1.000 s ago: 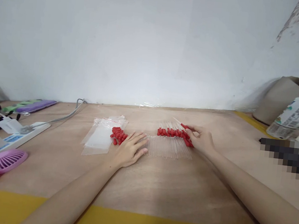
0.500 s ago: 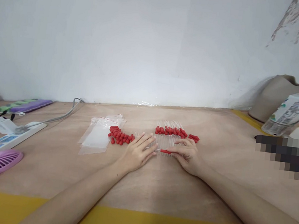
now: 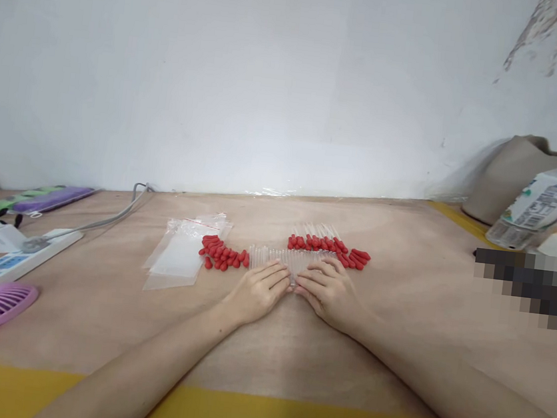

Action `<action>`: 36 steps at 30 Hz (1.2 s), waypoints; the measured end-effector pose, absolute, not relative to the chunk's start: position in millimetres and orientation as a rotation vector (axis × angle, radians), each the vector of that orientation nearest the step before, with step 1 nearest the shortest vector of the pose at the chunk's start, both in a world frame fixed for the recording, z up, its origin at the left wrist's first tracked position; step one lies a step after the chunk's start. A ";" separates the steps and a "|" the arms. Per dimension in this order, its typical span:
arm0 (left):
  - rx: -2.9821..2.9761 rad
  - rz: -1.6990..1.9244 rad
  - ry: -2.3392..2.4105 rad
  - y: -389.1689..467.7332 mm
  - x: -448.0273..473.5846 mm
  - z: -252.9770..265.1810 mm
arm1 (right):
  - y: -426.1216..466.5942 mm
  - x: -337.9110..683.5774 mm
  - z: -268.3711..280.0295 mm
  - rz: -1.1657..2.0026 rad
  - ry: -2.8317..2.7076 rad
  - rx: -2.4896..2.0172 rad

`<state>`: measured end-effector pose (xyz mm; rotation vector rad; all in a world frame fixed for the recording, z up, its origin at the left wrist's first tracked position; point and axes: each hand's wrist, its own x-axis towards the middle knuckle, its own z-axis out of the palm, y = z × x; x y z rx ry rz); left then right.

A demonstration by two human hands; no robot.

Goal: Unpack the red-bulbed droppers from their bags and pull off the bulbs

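Note:
My left hand (image 3: 259, 292) rests at the near ends of a row of clear thin tubes (image 3: 269, 255), its fingers pressed together and curled. Facing it, my right hand (image 3: 332, 292) is closed over the right part of the row, the fingertips of both hands almost meeting. Something clear shows between the fingertips, but what each hand grips is hidden. Left of the tubes lies a pile of red rubber bulbs (image 3: 223, 254). Behind the row are droppers with red bulbs (image 3: 315, 243) and clear tubes pointing to the wall. More red bulbs (image 3: 357, 259) lie beyond my right hand.
Clear zip bags (image 3: 180, 255) lie left of the bulbs. A white power strip (image 3: 31, 258) with cables and a pink fan (image 3: 0, 305) are at far left, near a purple item (image 3: 53, 199). At right stand a plastic bottle (image 3: 543, 202) and a grey-beige container (image 3: 501, 177).
My right hand has moved left towards my left hand. The red bulb on a tube that it pinched is no longer visible. More red bulbs show at the right.

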<state>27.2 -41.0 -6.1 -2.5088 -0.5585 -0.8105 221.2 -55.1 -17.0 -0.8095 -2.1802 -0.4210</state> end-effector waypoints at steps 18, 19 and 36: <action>-2.610 -0.806 -0.590 -46.7 23.1 -2.4 | -55.6 231.2 -19.1 -0.587 -2.192 -0.561; -2.617 -0.807 -0.593 -46.8 22.6 -2.3 | -56.2 232.2 -18.3 -0.609 -2.196 -0.556; -2.436 -1.055 -0.821 -30.8 -14.0 -6.5 | -43.7 283.5 -6.9 -0.787 -1.998 -0.762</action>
